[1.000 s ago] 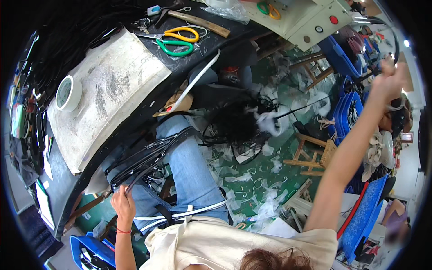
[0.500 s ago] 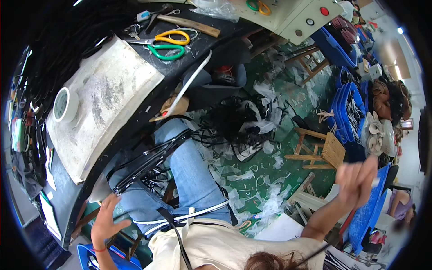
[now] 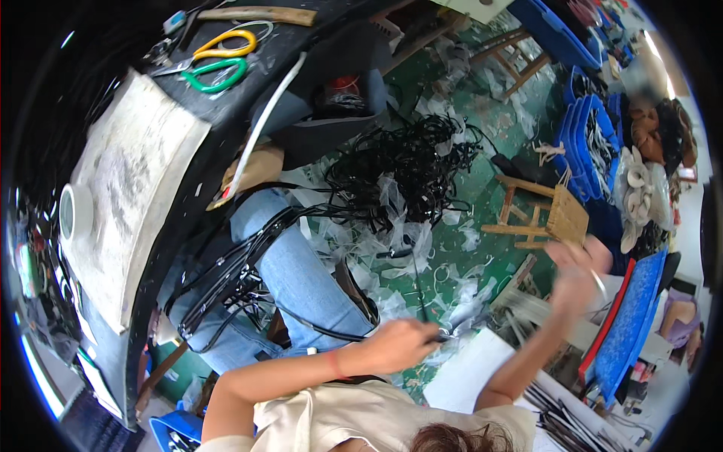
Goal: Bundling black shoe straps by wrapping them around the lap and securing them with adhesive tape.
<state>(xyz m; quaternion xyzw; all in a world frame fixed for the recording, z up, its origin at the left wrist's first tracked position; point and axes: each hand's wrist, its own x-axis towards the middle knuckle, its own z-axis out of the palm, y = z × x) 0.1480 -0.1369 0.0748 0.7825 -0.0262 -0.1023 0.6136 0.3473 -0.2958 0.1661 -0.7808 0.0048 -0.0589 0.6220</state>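
Note:
My left hand (image 3: pixel 403 346) is closed in front of my waist, around a black strip (image 3: pixel 324 329) that runs back toward my lap. A dark end of it sticks out past the fingers. Off to the right, my raised right hand (image 3: pixel 578 275) is smeared by motion. A thin white curved piece shows beside its fingers, and I cannot make out whether they grip it. Across my jeans lies a bundle of shiny black strips (image 3: pixel 226 285). These trail off toward a tangled heap of black strips (image 3: pixel 410 169) on the floor.
The dark workbench at left holds scissors (image 3: pixel 218 62) with yellow and green handles, a stained pale board (image 3: pixel 143 188) and a white tape roll (image 3: pixel 76 211). A wooden stool (image 3: pixel 565 215), stacked blue baskets (image 3: pixel 584 162) and a blue panel (image 3: pixel 629 324) stand to the right. Plastic scraps litter the green floor.
My left hand has swung from the lower left, where it was open, to in front of my waist and closed on the black strip. My right hand has shifted slightly left and down.

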